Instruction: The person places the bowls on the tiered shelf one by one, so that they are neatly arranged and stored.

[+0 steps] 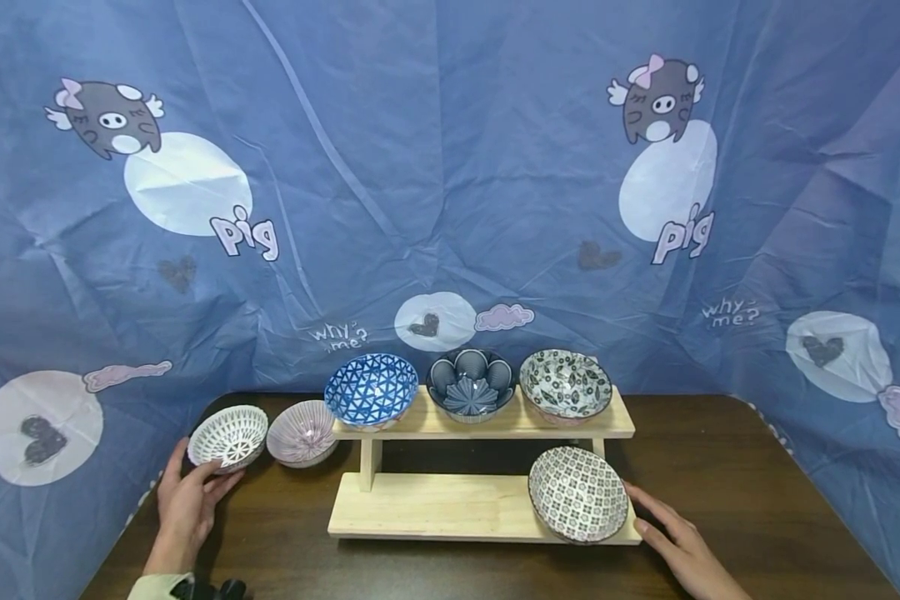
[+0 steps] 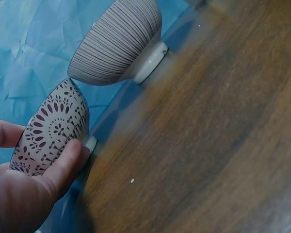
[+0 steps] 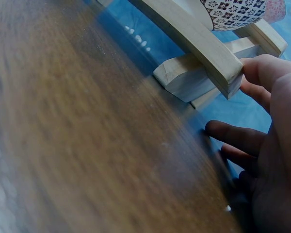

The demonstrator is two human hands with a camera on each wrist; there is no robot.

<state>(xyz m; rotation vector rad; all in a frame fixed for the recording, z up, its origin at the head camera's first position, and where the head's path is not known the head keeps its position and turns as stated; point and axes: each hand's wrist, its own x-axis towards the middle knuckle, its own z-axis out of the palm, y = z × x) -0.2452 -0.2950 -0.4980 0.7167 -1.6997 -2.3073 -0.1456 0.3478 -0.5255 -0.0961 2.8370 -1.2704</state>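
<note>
On the left, my left hand (image 1: 187, 504) grips a small white bowl (image 1: 227, 437) with a dark petal pattern. In the left wrist view, a finger and the thumb lie on opposite sides of this patterned bowl (image 2: 53, 128). Beside it stands a purple-striped bowl (image 1: 303, 435). My right hand (image 1: 678, 542) is at the right end of the lower board of a two-tier wooden stand (image 1: 435, 507), its fingers spread. A fingertip meets the board's end (image 3: 228, 73) in the right wrist view. Right by that hand, a bowl with a grey floral lattice (image 1: 577, 495) sits on the lower board.
Along the upper board stand a blue triangle-patterned bowl (image 1: 371, 390), a dark blue petal bowl (image 1: 470, 387) and a green leaf-patterned bowl (image 1: 566, 383). The brown wooden table (image 1: 727, 467) is backed by a blue cloth (image 1: 450, 167) with pig prints.
</note>
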